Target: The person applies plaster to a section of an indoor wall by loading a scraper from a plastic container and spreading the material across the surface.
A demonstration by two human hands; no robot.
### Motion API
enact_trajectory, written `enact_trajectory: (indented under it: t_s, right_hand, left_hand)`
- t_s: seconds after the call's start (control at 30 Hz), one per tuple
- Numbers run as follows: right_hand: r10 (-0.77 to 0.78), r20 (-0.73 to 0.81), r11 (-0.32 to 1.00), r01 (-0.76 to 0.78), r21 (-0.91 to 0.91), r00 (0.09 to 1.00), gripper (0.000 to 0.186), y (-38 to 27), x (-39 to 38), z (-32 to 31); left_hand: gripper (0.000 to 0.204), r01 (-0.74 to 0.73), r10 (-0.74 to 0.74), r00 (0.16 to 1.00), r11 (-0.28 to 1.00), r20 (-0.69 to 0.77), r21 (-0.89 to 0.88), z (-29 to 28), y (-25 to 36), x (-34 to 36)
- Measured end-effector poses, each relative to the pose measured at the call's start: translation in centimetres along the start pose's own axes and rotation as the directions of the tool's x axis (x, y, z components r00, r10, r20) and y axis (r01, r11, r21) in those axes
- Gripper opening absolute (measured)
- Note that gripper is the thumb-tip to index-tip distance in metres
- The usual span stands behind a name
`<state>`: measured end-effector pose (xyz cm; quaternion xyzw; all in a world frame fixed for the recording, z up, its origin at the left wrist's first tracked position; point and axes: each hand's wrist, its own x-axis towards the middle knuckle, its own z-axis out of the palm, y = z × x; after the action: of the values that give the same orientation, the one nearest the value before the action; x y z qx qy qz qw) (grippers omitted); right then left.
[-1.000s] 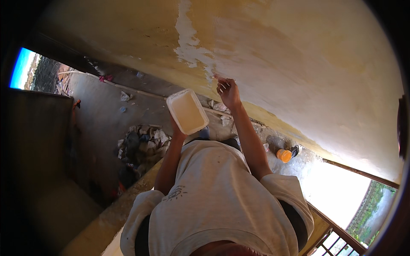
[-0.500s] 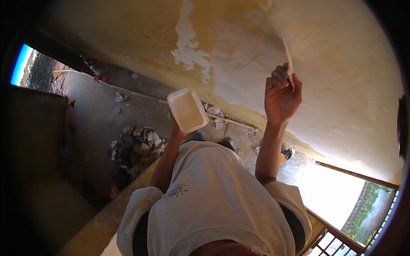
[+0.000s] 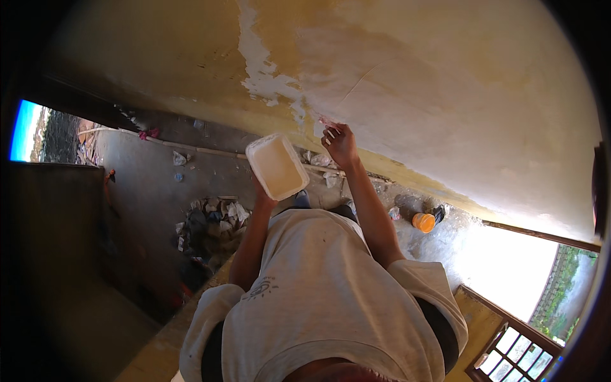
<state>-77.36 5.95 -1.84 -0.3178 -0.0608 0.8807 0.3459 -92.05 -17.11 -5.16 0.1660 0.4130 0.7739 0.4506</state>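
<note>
My left hand (image 3: 264, 194) grips a white rectangular plastic tub (image 3: 278, 167) from its near left side. Pale cream paste or paint lies inside, and the rim is smeared. In front of me stands a yellow wall (image 3: 191, 57) with a jagged whitish patch (image 3: 258, 70) and a broad, smooth pale area (image 3: 458, 108) to its right. My right hand (image 3: 342, 146) is closed on a thin pale tool (image 3: 326, 121), held against or close to the wall's lower part, just right of the tub. Blur hides the tool's exact kind. A thin curved line (image 3: 359, 83) marks the pale area above it.
A long pole (image 3: 210, 151) lies on the floor along the wall's foot. Left of my legs is a rubbish heap (image 3: 219, 223). An orange bucket (image 3: 423, 221) stands at right, near a bright doorway (image 3: 503, 267). A barred window (image 3: 519, 353) is at lower right.
My right hand has come down and left along the wall with the thin tool, nearer the tub. The tub has hardly moved. The orange bucket shows more fully now.
</note>
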Motion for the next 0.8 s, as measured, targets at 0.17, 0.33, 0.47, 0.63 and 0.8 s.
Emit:
enact_trajectory:
  t_s: [0.17, 0.33, 0.47, 0.63, 0.8]
  right_hand:
    - [-0.126, 0.412, 0.974, 0.033, 0.224, 0.903, 0.027, -7.5, -5.0, 6.4]
    - [-0.346, 0.547, 0.863, 0.029, 0.504, 0.762, 0.026, -14.1, -13.6, 11.2]
    - [-0.427, 0.550, 0.744, -0.067, 0.664, 0.718, 0.013, -17.6, -17.9, 11.3]
    - [-0.524, 0.527, 0.697, -0.018, 0.717, 0.669, 0.010, -16.6, -19.7, 8.1]
    - [-0.340, 0.339, 0.935, 0.278, 0.220, 0.877, 0.020, -8.8, -15.6, 4.4]
  left_hand:
    - [0.060, 0.168, -0.193, 0.979, 0.948, -0.070, -0.270, -0.5, -1.2, 0.8]
    - [0.062, 0.282, -0.347, 0.931, 0.882, -0.117, -0.377, 2.2, -1.3, 1.5]
    - [0.061, 0.227, -0.259, 0.963, 0.931, -0.079, -0.286, 2.1, -2.6, 1.9]
    - [0.060, 0.268, -0.299, 0.954, 0.889, -0.028, -0.372, 2.5, -3.0, 2.2]
    - [0.060, 0.194, -0.228, 0.972, 0.912, -0.054, -0.361, 1.3, -2.5, 1.4]
